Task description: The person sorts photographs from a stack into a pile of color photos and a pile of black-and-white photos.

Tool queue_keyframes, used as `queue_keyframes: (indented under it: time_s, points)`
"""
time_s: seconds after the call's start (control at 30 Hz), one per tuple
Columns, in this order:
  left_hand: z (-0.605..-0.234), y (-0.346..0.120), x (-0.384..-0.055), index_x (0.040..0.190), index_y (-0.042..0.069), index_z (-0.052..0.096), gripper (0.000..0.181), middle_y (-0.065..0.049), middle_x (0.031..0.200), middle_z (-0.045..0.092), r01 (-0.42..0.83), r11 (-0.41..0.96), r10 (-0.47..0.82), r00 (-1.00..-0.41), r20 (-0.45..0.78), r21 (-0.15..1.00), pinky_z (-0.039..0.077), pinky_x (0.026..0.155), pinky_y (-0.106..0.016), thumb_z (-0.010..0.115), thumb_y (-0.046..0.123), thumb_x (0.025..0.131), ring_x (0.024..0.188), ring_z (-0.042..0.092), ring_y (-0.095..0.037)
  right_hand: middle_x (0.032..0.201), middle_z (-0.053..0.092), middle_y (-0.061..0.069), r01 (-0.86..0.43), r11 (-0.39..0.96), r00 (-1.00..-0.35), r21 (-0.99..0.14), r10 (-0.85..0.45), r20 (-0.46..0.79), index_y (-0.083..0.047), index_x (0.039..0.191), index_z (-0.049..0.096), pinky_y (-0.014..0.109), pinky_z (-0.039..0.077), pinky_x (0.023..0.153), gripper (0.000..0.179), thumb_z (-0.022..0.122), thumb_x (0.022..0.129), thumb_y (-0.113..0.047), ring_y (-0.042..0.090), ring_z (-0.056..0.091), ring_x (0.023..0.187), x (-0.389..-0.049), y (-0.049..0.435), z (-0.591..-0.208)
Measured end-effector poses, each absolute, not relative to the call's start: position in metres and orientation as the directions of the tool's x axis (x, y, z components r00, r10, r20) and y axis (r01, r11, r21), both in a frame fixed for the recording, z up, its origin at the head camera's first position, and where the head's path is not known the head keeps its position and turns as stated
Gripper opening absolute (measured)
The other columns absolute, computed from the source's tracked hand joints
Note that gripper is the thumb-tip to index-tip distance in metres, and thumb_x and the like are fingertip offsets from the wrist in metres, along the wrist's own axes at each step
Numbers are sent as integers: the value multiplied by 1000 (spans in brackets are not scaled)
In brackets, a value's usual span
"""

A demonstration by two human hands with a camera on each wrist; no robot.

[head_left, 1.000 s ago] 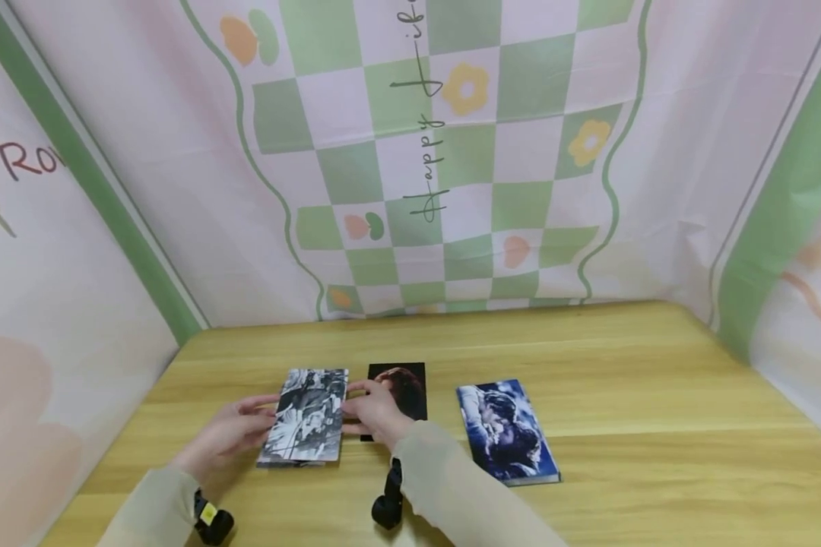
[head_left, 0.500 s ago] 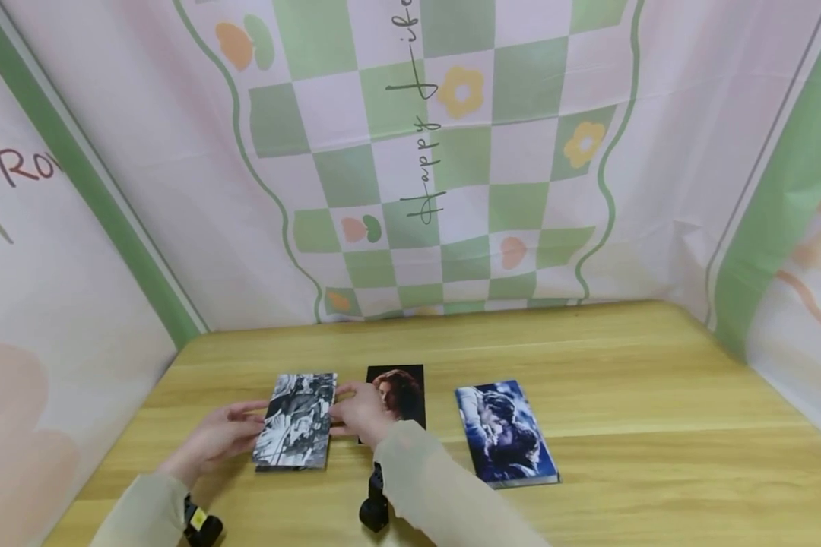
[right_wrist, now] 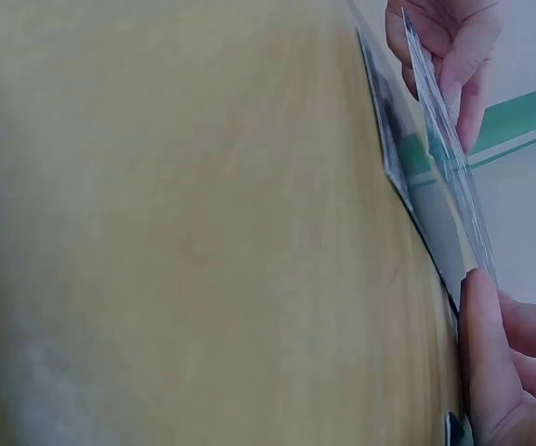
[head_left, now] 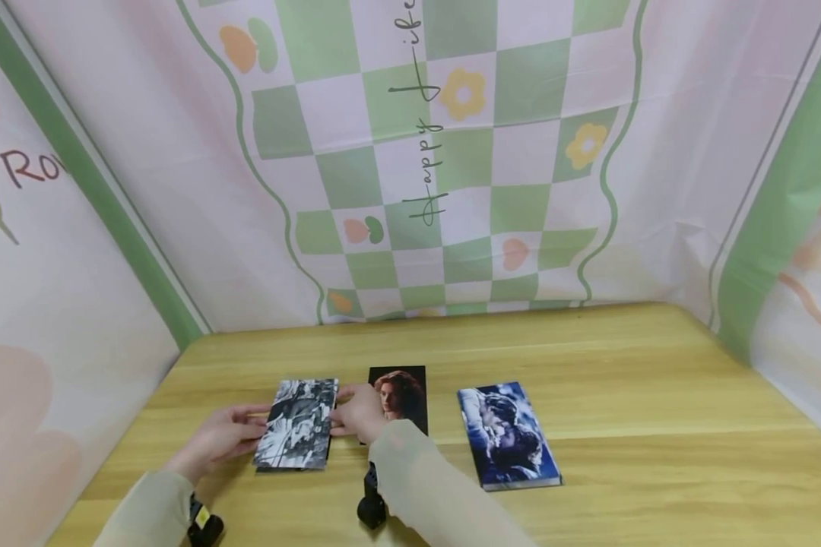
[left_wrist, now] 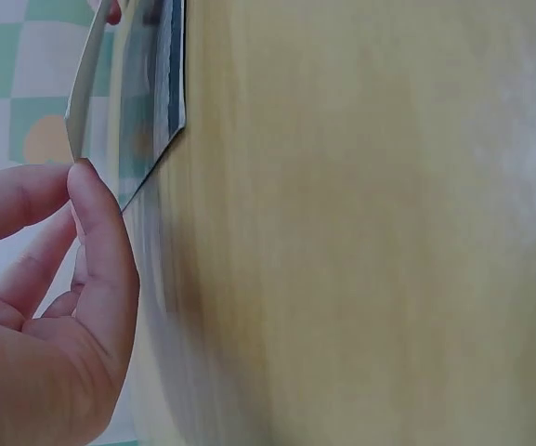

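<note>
A black-and-white photo card (head_left: pixel 297 424) is held between both hands at the left of the table. My left hand (head_left: pixel 219 439) pinches its left edge between thumb and fingers, and my right hand (head_left: pixel 362 414) pinches the right edge. Beneath it lies another card (left_wrist: pixel 173 74) with a glossy face, mostly covered in the head view. A narrow gap shows between the two cards in the right wrist view, where the held card (right_wrist: pixel 446 149) is tilted slightly. Just behind the right hand, a dark portrait card (head_left: pixel 405 391) lies partly hidden by that hand and sleeve.
A thick stack of cards (head_left: pixel 508 437) with a blue picture of two people on top lies to the right. The wooden table (head_left: pixel 643 395) reaches back to a checked cloth (head_left: pixel 465 220). Small black wrist cameras hang below both sleeves.
Both hands have shifted the black-and-white card slightly left and toward me, so it lines up more closely over the card below. More of the portrait card's face is visible.
</note>
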State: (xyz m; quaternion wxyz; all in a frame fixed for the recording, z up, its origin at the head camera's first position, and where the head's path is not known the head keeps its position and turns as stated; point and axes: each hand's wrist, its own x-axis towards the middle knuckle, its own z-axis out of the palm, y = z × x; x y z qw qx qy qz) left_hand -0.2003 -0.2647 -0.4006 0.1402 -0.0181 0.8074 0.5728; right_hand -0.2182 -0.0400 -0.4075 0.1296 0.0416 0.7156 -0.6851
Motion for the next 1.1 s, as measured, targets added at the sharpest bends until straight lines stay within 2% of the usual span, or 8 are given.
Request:
queue_keyframes:
  time_s: [0.13,0.3,0.63,0.83,1.1]
  points:
    - [-401,-264,-201,133,-16,37,52,-6,98,65,-188,361,129,-960,-249,913,57,75,-25,54,-10,85,84,61,-10,74,62,12,231,73,-965,-970,-108,-238,7,114,59,32,60,56,32,60,82,14,12,54,52,-217,-41,-407]
    - [-404,-262,-202,130,-15,42,49,-7,97,65,-195,397,94,-963,-252,897,57,73,-26,56,-9,84,81,61,-11,68,61,10,222,112,-968,-969,-95,-233,6,111,59,30,58,51,30,61,82,13,10,53,48,-217,-42,-406]
    - [-407,-256,-203,126,-14,47,45,-21,106,62,-214,441,19,-969,-247,871,58,80,-36,56,-12,82,87,62,-15,68,63,10,169,206,-978,-964,-82,-189,7,106,59,27,57,47,27,63,80,10,9,54,48,-218,-40,-408]
    - [-405,-254,-204,126,-17,45,43,-29,109,60,-206,459,2,-973,-233,864,58,83,-39,52,-14,84,92,62,-20,69,66,14,162,192,-977,-968,-103,-184,8,106,58,29,58,49,27,65,80,10,10,55,49,-217,-37,-407]
    - [-404,-256,-203,126,-20,42,46,-23,102,62,-196,413,11,-975,-221,889,59,80,-35,51,-18,81,86,62,-14,74,64,13,177,147,-971,-973,-137,-197,9,109,56,32,59,54,31,66,80,8,14,60,55,-217,-35,-407]
